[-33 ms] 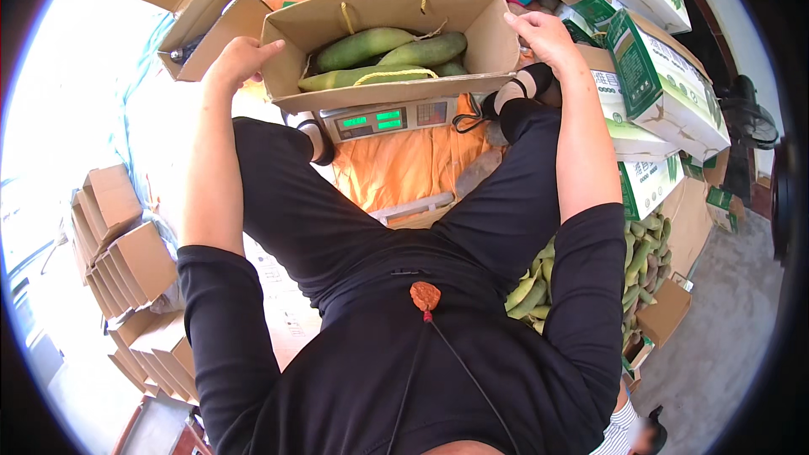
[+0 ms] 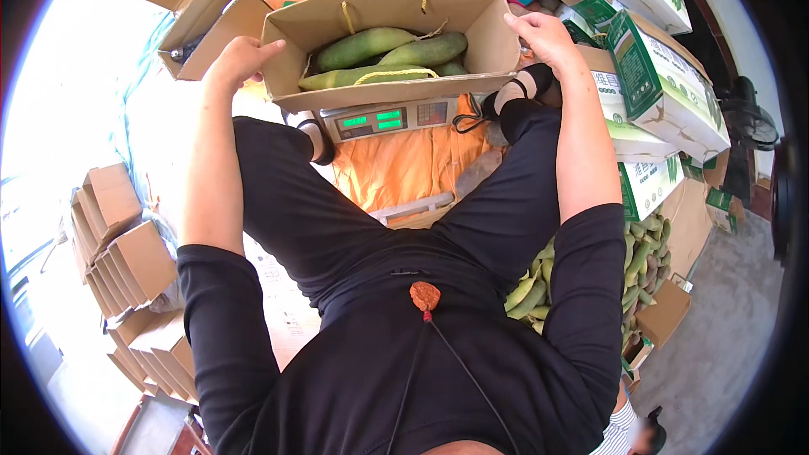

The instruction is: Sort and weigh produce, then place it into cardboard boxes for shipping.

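Observation:
An open cardboard box (image 2: 388, 99) with yellow cord handles (image 2: 394, 75) sits on a digital scale (image 2: 396, 118) with a lit green display. Inside lie several long green radishes (image 2: 362, 48). The thumb of my left hand (image 2: 240, 61) laps over the box's left end, and its other fingers are partly hidden outside. At the far right corner, my right hand (image 2: 546, 36) pinches the rim between thumb and fingers. The scale's platform is covered by the box.
White and green printed cartons (image 2: 666, 88) pile up at the right, above a heap of green radishes (image 2: 645, 257). Folded brown cartons (image 2: 131, 265) stand at the left. Orange sheeting (image 2: 379, 173) covers the floor between my legs. A black fan (image 2: 750, 114) stands far right.

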